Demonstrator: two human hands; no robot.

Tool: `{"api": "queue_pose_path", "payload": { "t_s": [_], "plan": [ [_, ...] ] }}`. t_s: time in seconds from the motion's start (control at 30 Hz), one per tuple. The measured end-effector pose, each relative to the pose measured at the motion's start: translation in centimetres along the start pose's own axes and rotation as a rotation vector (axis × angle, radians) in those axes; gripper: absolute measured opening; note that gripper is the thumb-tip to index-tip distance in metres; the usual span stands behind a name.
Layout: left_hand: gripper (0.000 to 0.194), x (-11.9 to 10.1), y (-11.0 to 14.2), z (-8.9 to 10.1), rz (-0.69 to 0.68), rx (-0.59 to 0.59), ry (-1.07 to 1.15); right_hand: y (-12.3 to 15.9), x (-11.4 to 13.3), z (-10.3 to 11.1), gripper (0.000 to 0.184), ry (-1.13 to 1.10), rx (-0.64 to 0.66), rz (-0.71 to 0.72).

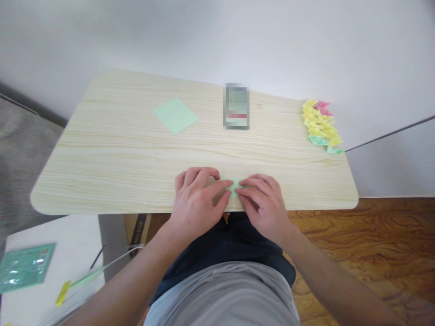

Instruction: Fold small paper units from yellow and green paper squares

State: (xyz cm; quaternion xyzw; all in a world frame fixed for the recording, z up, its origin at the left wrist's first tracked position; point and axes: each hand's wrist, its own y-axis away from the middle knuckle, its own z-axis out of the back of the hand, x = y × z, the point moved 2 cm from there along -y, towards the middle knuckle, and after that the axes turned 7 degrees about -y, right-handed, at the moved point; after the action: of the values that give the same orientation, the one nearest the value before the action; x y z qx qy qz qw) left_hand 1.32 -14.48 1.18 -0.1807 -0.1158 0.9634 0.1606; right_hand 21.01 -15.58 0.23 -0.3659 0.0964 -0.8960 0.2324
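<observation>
A small folded piece of pale green paper (pixel 234 182) lies near the front edge of the wooden table (pixel 136 167). From the left, my left hand (pixel 197 197) pinches it with thumb and index finger, the other fingers curled on the tabletop. My right hand (pixel 267 201) holds its right side, fingertips pressed on the paper. Most of the paper is covered by my fingers, so its exact folds are hard to make out. Farther back on the left, a flat green paper square (pixel 176 116) lies turned cornerwise.
A blurred-out phone-like object (pixel 236 107) rests at the back middle. Several folded yellow, pink and green paper pieces (pixel 321 124) stand in rows at the back right, against the wall. Below left, a white surface (pixel 78 231) holds a green plastic packet (pixel 27 267).
</observation>
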Motion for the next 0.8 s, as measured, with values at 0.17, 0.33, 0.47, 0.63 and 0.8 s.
{"api": "queue_pose_path", "payload": {
  "t_s": [0.17,0.33,0.47,0.63,0.8],
  "plan": [
    [0.023,-0.25,0.31,-0.12,-0.014,0.026,0.006,-0.11,0.2,-0.2,0.015,-0.008,-0.016,-0.058],
    [0.021,-0.15,0.33,-0.25,-0.004,0.002,0.03,-0.6,0.43,0.1,0.027,0.013,-0.017,-0.124],
    [0.015,-0.09,0.41,-0.19,-0.015,-0.004,0.042,-0.85,0.49,0.28,0.018,0.033,0.018,-0.132],
    [0.017,-0.07,0.52,-0.16,-0.029,0.014,0.03,-0.8,0.35,0.24,0.012,0.053,0.016,-0.135],
    [0.028,0.06,0.41,-0.18,-0.049,0.056,0.011,-0.64,0.21,0.15,0.012,0.042,0.016,-0.143]
  ]
}}
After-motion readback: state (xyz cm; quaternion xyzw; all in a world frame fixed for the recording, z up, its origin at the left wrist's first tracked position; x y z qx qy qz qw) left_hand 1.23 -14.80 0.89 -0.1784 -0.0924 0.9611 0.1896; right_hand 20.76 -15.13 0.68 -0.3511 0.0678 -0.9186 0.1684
